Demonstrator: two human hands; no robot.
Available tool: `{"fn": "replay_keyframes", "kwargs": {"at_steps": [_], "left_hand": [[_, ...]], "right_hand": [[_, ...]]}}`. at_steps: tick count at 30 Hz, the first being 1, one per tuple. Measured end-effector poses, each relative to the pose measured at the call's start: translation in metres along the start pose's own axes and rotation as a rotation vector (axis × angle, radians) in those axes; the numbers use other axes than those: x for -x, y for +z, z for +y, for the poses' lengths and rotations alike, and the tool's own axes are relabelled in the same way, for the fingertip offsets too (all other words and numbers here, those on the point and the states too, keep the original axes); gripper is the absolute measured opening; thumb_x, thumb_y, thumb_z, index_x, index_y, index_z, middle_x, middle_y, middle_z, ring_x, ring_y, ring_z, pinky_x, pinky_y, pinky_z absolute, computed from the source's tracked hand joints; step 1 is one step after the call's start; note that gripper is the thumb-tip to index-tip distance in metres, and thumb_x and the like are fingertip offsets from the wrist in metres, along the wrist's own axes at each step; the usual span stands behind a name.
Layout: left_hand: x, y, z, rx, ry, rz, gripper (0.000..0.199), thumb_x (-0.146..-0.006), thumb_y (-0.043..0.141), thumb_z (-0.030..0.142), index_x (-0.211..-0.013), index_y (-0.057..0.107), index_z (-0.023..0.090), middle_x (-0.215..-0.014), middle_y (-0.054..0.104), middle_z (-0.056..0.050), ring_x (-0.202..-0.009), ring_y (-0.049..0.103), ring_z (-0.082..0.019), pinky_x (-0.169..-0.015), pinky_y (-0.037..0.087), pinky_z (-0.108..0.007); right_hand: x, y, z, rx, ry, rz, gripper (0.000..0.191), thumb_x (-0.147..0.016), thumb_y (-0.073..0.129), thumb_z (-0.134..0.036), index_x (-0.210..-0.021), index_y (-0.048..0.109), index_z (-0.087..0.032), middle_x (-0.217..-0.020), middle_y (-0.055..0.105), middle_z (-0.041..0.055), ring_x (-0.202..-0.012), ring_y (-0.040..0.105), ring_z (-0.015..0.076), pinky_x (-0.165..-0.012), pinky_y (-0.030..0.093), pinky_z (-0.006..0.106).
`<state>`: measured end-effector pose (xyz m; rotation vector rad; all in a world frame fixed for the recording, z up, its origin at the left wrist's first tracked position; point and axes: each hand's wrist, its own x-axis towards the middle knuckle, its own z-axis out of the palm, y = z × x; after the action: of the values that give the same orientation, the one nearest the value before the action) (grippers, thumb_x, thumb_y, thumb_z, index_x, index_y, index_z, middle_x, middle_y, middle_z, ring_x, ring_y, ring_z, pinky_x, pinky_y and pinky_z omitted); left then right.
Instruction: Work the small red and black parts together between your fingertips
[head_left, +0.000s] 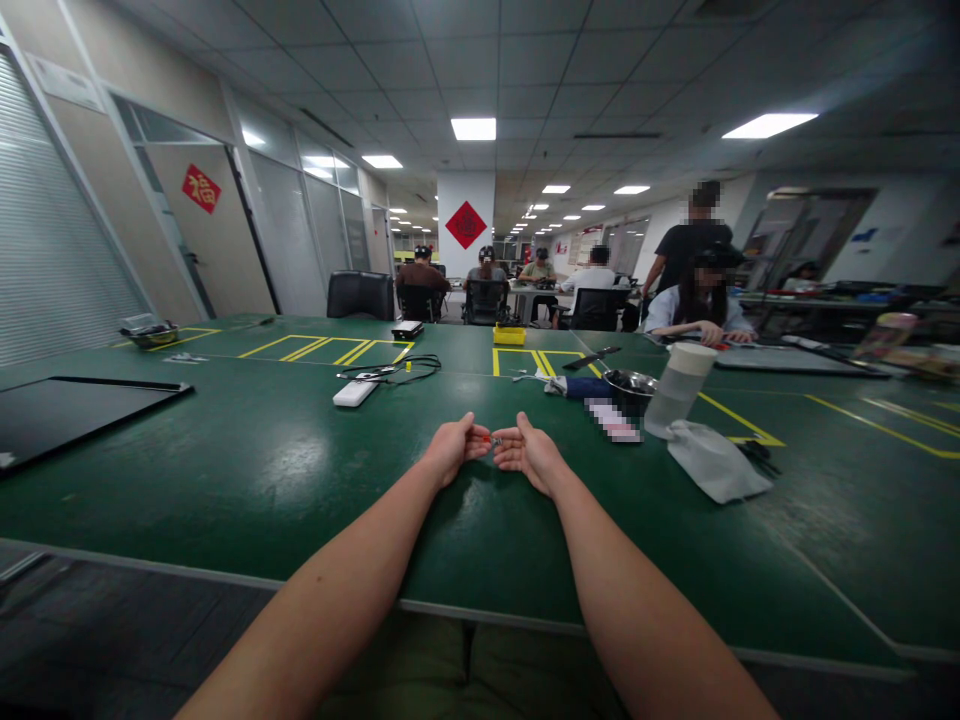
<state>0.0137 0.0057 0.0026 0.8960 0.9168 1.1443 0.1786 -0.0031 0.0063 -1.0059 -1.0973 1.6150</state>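
Item: one small object, red toward the left hand, metallic toward the right; long axis apparently crosswise, between the fingertips above the green table; exact support cannot be told. Left hand and right hand: open, fingers extended inward, thumbs up. Containers, right side: translucent jar, white lid uppermost, contents unclear; metal bowl beside it, contents unclear; pale pouch, lying slumped nearer the person. Far side: yellow box, dark contents, indistinct.
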Motion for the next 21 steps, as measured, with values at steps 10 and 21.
{"fn": "replay_keyframes", "kwargs": {"at_steps": [10, 21], "left_hand": [[0.0006, 0.0008, -0.0006, -0.026, 0.004, 0.002, 0.042, -0.09, 0.044, 0.039, -0.078, 0.065, 0.005, -0.067, 0.065, -0.013, -0.056, 0.063, -0.014, -0.056, 0.054, -0.022], [0.0004, 0.0, -0.0015, -0.02, -0.013, -0.001, 0.044, -0.091, 0.044, 0.041, -0.079, 0.065, 0.004, -0.068, 0.066, -0.014, -0.055, 0.064, -0.013, -0.058, 0.055, -0.023]], "right_hand": [[-0.0029, -0.0025, 0.0025, -0.02, -0.003, -0.016, 0.064, -0.089, 0.028, -0.061, -0.089, 0.064, -0.008, -0.062, 0.063, 0.0087, -0.051, 0.062, 0.0153, -0.046, 0.05, 0.026], [-0.0041, -0.0035, 0.0037, -0.018, -0.008, -0.017, 0.063, -0.09, 0.028, -0.061, -0.09, 0.063, -0.008, -0.063, 0.063, 0.0089, -0.051, 0.062, 0.0152, -0.046, 0.05, 0.025]]}}
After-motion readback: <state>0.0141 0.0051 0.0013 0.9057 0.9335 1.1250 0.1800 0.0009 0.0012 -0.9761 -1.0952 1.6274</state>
